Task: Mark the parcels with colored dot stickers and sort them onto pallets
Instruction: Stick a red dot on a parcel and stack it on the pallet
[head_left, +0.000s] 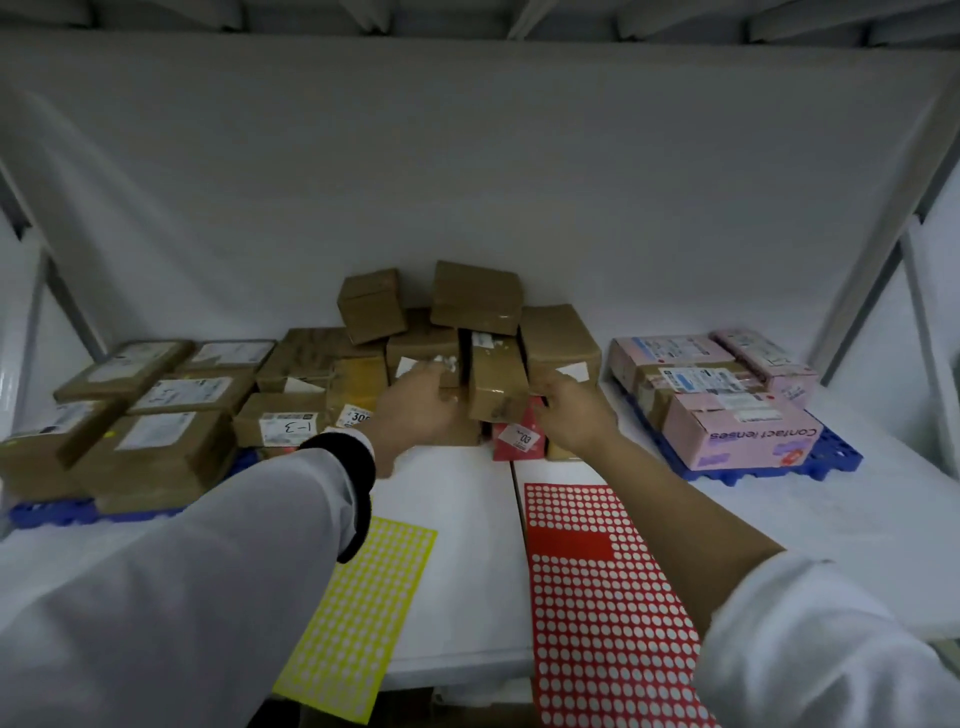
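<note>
White-covered table (457, 545), left blue pallet (52, 512), right blue pallet (826, 460), central parcel pile (475, 296), yellow sticker sheet (363, 613), red sticker sheet (597, 597)

Parcel (496, 387) between left hand (415, 413), right hand (574, 418)

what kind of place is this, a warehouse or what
Probably a small parcel-sorting station: a heap of brown parcels in the middle, blue pallets at the sides, and dot-sticker sheets laid in front.

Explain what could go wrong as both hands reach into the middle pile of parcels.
Two top boxes sit crooked on the pile; drawing out the brown parcel between the left hand and right hand could topple them.
The left sleeve hangs over the yellow sticker sheet and might drag it off the table.
</note>
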